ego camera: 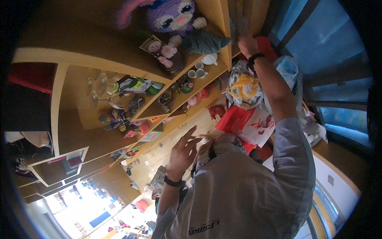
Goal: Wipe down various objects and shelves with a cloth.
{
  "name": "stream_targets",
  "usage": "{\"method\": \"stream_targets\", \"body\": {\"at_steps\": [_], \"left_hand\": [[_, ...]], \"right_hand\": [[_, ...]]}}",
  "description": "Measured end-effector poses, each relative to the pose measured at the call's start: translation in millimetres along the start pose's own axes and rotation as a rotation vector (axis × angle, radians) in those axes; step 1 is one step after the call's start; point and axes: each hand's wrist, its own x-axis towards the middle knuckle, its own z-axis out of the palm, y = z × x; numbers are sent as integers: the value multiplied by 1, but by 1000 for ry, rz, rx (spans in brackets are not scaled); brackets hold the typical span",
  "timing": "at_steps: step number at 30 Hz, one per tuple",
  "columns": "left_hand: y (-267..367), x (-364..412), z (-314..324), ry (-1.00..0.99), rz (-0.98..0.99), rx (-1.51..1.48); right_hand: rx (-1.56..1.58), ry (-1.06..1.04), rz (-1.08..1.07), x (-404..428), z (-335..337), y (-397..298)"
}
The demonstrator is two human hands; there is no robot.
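Note:
My right hand reaches up beside the wooden side panel of a display shelf, a dark band on its wrist. Its fingers are blurred against a greyish blurred patch, so I cannot tell whether they hold anything. My left hand hangs in front of the lower shelves with its fingers apart and nothing in them. Left of the right hand, a purple knitted rabbit toy sits on the shelf, with a grey-green cloth-like item by it. Below it stand a white teapot and several small cups.
Stemmed glasses and small ornaments fill other compartments. Below my right forearm lie a yellow plastic bag among other bags and a red bag. Blue-tinted window panes are at right. The wooden floor shows below.

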Motion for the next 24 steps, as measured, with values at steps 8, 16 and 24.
{"method": "stream_targets", "body": {"at_steps": [8, 16, 24], "left_hand": [[-51, -51, 19, 5, -254, -166], [-63, -4, 36, 87, -74, -498], [-53, 26, 1, -186, -144, -1403]], "right_hand": [[363, -112, 75, -140, -77, -7], [1157, -416, 182, -313, -179, -112], [1333, -690, -248, -305, -257, -219]]}}
